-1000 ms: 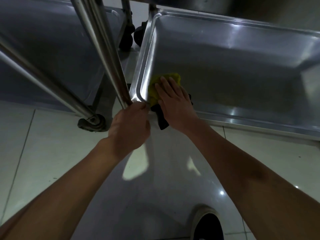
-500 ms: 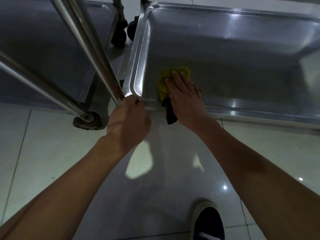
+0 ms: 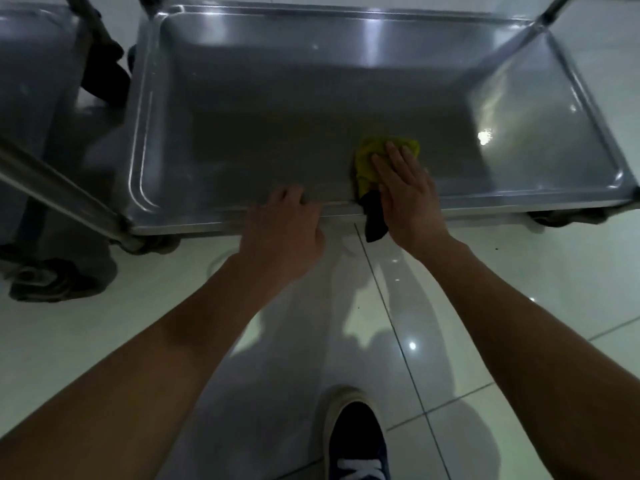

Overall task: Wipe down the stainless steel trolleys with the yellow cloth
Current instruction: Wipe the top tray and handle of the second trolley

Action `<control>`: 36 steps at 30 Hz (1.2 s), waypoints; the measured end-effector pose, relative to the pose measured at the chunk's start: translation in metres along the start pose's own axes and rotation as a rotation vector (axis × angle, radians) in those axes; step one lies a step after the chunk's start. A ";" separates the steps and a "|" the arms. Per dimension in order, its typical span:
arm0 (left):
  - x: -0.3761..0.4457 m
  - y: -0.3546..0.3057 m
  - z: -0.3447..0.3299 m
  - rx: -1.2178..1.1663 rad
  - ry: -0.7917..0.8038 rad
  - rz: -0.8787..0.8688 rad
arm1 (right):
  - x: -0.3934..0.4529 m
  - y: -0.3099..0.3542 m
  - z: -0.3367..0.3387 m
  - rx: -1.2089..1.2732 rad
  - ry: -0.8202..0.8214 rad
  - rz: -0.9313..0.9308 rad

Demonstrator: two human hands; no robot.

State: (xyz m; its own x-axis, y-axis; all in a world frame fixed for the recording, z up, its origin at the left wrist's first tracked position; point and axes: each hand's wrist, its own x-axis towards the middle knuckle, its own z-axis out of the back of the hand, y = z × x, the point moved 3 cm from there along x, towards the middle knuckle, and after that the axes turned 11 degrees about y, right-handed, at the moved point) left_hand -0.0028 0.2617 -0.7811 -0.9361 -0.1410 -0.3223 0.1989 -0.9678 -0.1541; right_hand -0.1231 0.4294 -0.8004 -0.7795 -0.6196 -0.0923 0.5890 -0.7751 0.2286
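Observation:
A stainless steel trolley's bottom shelf fills the upper part of the view, low over the floor. The yellow cloth lies flat on the shelf near its front edge, right of centre, with a dark corner hanging over the rim. My right hand presses flat on the cloth, fingers spread. Left of it, my left hand grips the shelf's front rim, fingers curled over the edge.
A second steel trolley stands close on the left, with a slanted tube and dark castor wheels. Glossy white floor tiles lie in front. A dark shoe shows at the bottom.
My right hand and the cloth have slid right along the shelf from its left corner. My left hand has left the corner post and moved right along the front rim.

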 end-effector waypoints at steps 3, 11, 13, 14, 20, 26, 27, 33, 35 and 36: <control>0.003 -0.003 -0.005 -0.026 0.000 0.030 | -0.008 -0.039 0.012 -0.016 -0.006 -0.096; 0.005 0.001 -0.007 -0.059 -0.092 0.012 | -0.003 -0.032 0.008 0.001 -0.033 -0.209; 0.005 0.003 -0.008 -0.060 -0.087 -0.007 | 0.000 -0.025 0.006 -0.006 -0.029 -0.196; 0.004 0.005 -0.007 -0.064 -0.089 -0.012 | 0.003 -0.020 0.005 -0.013 -0.019 -0.184; -0.008 0.026 -0.003 -0.192 -0.078 -0.098 | 0.025 0.028 -0.009 -0.022 0.038 -0.111; -0.033 0.093 0.012 -0.107 -0.134 0.093 | 0.047 0.088 -0.027 -0.018 0.065 0.014; -0.037 0.104 0.013 -0.084 -0.116 0.135 | 0.051 0.097 -0.030 -0.020 0.065 0.031; -0.059 0.144 0.002 -0.070 -0.047 0.273 | 0.083 0.157 -0.044 -0.072 0.105 0.173; -0.061 0.151 -0.006 -0.040 -0.016 0.249 | 0.093 0.179 -0.047 -0.067 0.111 0.226; -0.063 0.153 -0.009 -0.033 -0.037 0.226 | 0.097 0.191 -0.050 -0.063 0.119 0.252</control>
State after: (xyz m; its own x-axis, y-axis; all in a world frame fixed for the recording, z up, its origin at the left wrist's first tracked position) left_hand 0.0897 0.1243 -0.7926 -0.8764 -0.3617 -0.3180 0.4136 -0.9035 -0.1121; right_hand -0.0762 0.2151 -0.8138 -0.5787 -0.8009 -0.1539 0.7760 -0.5988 0.1982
